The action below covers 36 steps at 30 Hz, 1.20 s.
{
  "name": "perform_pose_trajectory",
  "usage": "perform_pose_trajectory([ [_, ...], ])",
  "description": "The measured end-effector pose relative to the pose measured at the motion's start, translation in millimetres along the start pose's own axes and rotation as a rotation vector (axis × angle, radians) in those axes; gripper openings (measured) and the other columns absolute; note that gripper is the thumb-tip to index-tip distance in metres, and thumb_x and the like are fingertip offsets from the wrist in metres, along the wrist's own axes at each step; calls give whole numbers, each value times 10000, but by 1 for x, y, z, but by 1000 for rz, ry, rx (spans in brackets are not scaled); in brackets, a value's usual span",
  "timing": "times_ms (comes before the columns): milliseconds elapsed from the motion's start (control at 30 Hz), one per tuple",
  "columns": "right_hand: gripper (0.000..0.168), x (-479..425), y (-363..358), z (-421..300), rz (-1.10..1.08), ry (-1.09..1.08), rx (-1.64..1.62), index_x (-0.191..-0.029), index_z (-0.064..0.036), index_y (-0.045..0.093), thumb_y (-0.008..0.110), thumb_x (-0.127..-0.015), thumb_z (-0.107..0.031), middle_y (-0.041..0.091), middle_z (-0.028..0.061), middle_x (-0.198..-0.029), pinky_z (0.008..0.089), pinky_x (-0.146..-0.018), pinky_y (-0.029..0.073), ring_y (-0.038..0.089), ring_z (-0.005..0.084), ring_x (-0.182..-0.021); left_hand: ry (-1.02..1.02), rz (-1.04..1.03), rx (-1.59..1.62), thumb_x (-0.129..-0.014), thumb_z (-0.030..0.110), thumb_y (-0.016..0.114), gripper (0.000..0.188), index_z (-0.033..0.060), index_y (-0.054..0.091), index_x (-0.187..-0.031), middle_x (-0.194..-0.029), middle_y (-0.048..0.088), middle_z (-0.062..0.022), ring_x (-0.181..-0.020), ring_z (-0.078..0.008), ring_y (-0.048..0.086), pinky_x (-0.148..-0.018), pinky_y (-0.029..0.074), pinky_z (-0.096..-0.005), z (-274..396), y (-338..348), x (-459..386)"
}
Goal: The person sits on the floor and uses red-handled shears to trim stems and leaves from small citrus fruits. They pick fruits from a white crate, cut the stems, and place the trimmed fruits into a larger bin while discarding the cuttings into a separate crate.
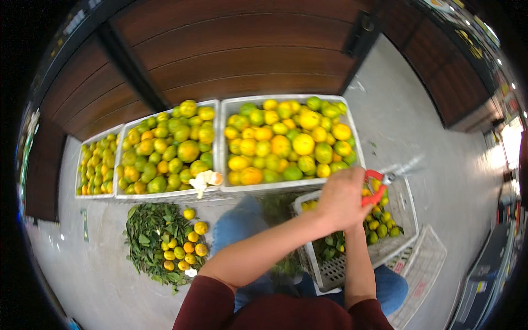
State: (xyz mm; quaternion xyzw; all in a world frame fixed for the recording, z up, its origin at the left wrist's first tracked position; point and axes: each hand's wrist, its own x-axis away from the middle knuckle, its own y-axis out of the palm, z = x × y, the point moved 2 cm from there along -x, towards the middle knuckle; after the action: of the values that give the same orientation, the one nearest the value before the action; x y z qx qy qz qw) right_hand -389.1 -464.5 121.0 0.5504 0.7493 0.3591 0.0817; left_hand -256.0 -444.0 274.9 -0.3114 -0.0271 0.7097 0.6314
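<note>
My left hand (341,193) reaches across, over my right hand (359,220), near the front right corner of a citrus-filled crate (355,140). It hides most of my right hand, and its own fingers are out of sight. Red-handled pruning shears (376,189) stick out to the right from my hands, handles spread and blades blurred. They appear to be in my right hand, though the grip is covered. Below the shears, a tilted plastic crate (402,206) holds small green-yellow citrus fruits (381,225) and some leaves (330,244).
Two more citrus crates (167,194) (95,196) continue the row leftward, by a brown panelled wall (247,49). White crumpled material (201,181) with an orange end lies on one rim. Cut leaves (144,231) and loose citrus (189,247) cover some floor. Another crate (427,264) lies at right.
</note>
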Motion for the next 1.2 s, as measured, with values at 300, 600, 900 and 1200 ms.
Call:
perform_pose_trajectory([
  [300, 660, -54, 150, 63, -277, -526, 1143, -1310, 15, 478, 820, -780, -180, 543, 191, -1301, 423, -966, 469, 565, 327, -1149, 69, 106, 62, -689, 145, 767, 432, -13, 486, -977, -910, 591, -224, -876, -416, 594, -784, 473, -479, 6, -23, 5],
  [600, 493, -135, 238, 143, -525, -657, 2056, -1258, -165, 604, 748, -794, -246, 281, 113, -1572, 680, -1004, 332, 349, 414, -1370, 43, 182, 79, -680, 133, 762, 438, -12, 490, -992, -916, 596, -227, -881, -411, 592, -794, 460, -483, 2, -38, 2],
  [900, 415, -127, 216, 130, -460, -835, 1517, -1231, -30, 579, 678, -834, -99, 369, 216, -1491, 532, -1052, 404, 431, 436, -1313, 75, 237, 105, -697, 146, 759, 427, -25, 490, -982, -898, 596, -220, -862, -406, 589, -782, 455, -480, 0, -48, 6],
  [1200, 345, -24, -15, 58, 251, -510, 1581, -1202, 3, 546, 619, -880, -99, 542, 197, -1293, 440, -956, 469, 570, 364, -1127, 45, 152, 60, -782, 213, 754, 345, 2, 536, -947, -850, 589, -196, -803, -400, 594, -698, 461, -488, -8, -42, 4],
])
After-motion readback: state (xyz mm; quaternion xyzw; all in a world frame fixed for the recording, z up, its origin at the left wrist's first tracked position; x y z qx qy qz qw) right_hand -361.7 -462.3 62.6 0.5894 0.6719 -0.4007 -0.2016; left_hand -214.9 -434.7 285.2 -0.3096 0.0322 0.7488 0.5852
